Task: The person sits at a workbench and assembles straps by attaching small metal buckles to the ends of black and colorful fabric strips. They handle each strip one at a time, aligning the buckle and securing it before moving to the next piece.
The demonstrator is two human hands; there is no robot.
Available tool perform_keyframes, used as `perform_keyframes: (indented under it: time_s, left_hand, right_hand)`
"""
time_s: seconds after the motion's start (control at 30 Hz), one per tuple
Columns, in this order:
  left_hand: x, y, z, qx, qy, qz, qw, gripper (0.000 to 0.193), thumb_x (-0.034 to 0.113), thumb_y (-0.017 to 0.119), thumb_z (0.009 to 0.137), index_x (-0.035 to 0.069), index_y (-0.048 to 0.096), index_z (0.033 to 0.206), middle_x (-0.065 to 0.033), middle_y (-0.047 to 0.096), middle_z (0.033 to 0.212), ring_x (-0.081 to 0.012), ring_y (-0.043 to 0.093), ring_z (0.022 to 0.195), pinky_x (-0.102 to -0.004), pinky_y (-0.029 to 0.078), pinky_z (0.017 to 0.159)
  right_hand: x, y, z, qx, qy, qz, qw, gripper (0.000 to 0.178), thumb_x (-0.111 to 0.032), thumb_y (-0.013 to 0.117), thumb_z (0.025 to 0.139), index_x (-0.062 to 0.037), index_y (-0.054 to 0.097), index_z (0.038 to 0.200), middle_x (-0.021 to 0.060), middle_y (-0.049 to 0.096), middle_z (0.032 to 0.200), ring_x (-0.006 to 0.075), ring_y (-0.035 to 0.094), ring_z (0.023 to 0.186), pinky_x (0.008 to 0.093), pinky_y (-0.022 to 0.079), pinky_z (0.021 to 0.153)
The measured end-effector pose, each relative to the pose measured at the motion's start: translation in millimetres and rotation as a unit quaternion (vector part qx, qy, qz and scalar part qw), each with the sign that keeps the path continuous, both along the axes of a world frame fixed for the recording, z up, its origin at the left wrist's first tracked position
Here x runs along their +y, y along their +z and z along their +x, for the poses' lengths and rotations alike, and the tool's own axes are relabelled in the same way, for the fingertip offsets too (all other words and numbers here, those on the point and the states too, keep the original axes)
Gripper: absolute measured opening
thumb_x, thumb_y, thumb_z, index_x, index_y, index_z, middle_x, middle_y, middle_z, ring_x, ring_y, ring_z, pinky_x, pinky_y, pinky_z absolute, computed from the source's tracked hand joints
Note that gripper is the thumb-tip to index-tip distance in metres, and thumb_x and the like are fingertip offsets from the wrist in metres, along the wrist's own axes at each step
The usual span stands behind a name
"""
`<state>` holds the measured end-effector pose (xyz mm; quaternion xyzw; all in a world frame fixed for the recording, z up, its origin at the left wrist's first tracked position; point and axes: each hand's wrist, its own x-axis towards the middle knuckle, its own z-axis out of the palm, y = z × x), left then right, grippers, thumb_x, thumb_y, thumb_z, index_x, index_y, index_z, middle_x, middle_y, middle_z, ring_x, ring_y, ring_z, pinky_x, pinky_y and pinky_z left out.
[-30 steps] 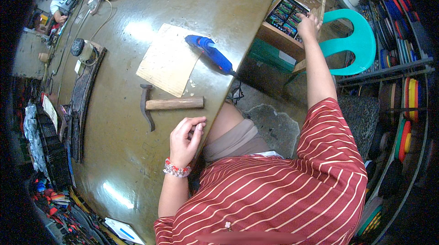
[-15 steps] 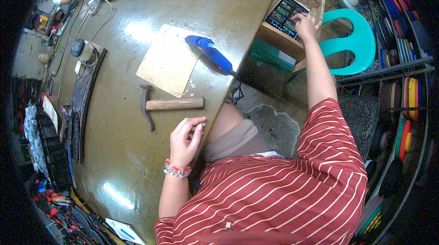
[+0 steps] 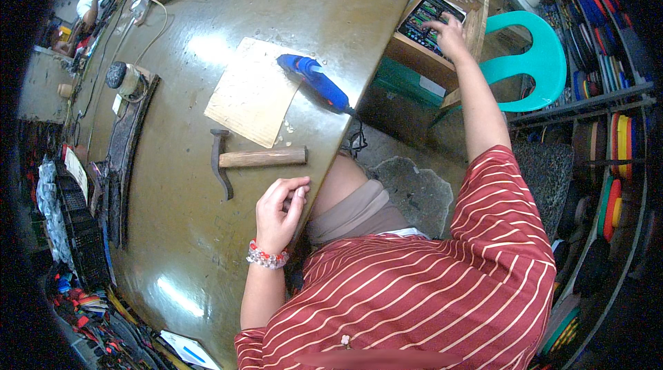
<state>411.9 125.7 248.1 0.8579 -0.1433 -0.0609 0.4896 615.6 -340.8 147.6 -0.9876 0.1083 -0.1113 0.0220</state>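
Right hand (image 3: 452,41): fingers spread, grip wide, above tablet (image 3: 420,15); contact cannot be told. Fingertips now farther left across screen than one second ago. Tablet: inside wooden box (image 3: 427,62), beyond right edge of table (image 3: 179,197). Left hand (image 3: 275,216): unmoved at same edge, fingers loosely curled; cannot tell if holding anything. Hammer (image 3: 262,157), blue corded tool (image 3: 319,83): unmoved near edge.

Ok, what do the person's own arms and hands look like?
The left hand and right hand are ungloved. The short sleeves are dark red with thin pale stripes. Both forearms are bare except for a red and clear bracelet on the left.
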Motion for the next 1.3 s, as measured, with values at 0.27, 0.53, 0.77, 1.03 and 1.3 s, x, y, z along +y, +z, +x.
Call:
perform_keyframes:
  time_s: [0.27, 0.53, 0.77, 1.03, 1.3]
  left_hand:
    - [0, -3, 0, 0.007, 0.007, -0.006, 1.000, 0.015, 0.004, 0.057, 0.086, 0.003, 0.065, 0.098, -0.0062, 0.064, 0.082, -0.0098, 0.060, 0.064, -0.0216, 0.046, 0.055]
    - [0, -2, -1, 0.013, 0.007, -0.005, 1.000, 0.015, 0.004, 0.057, 0.086, 0.003, 0.065, 0.098, -0.0061, 0.064, 0.083, -0.0096, 0.060, 0.064, -0.0214, 0.046, 0.055]
    - [1, -1, -1, 0.007, 0.003, 0.001, 1.000, 0.014, 0.005, 0.057, 0.086, 0.003, 0.065, 0.098, -0.0056, 0.063, 0.082, -0.0099, 0.060, 0.064, -0.0214, 0.046, 0.055]
    - [6, -2, 2, -0.008, -0.022, 0.039, 0.999, 0.015, 0.009, 0.056, 0.087, 0.001, 0.065, 0.097, -0.0085, 0.063, 0.086, -0.0140, 0.062, 0.072, -0.0263, 0.050, 0.063]
    - [26, 115, -57, -0.064, -0.529, -0.416, 0.737, 0.021, 0.014, 0.052, 0.091, 0.003, 0.065, 0.103, -0.0110, 0.062, 0.107, -0.0253, 0.057, 0.100, -0.0390, 0.045, 0.090]
  right_hand:
    - [-24, -10, 9, -0.292, -0.037, 0.102, 0.950, 0.042, 0.000, 0.051, 0.073, -0.0092, 0.058, 0.113, 0.0190, 0.052, 0.112, 0.0338, 0.049, 0.109, 0.0416, 0.039, 0.096]
    - [-28, -15, 9, -0.302, -0.042, 0.114, 0.945, 0.039, 0.003, 0.053, 0.070, -0.0064, 0.059, 0.107, 0.0209, 0.052, 0.107, 0.0353, 0.048, 0.106, 0.0432, 0.039, 0.094]
    - [-26, -14, 6, -0.271, -0.063, 0.114, 0.954, 0.037, -0.003, 0.055, 0.071, -0.0067, 0.058, 0.108, 0.0214, 0.053, 0.107, 0.0366, 0.049, 0.106, 0.0440, 0.039, 0.094]
    - [-21, 7, -5, -0.272, -0.012, 0.109, 0.956, 0.039, -0.006, 0.053, 0.068, -0.0066, 0.066, 0.105, 0.0218, 0.061, 0.105, 0.0343, 0.053, 0.106, 0.0421, 0.041, 0.095]
    - [29, 86, -42, -0.474, 0.015, 0.151, 0.867, 0.022, 0.000, 0.050, 0.083, 0.0010, 0.062, 0.100, 0.0152, 0.063, 0.098, 0.0262, 0.059, 0.091, 0.0337, 0.045, 0.086]
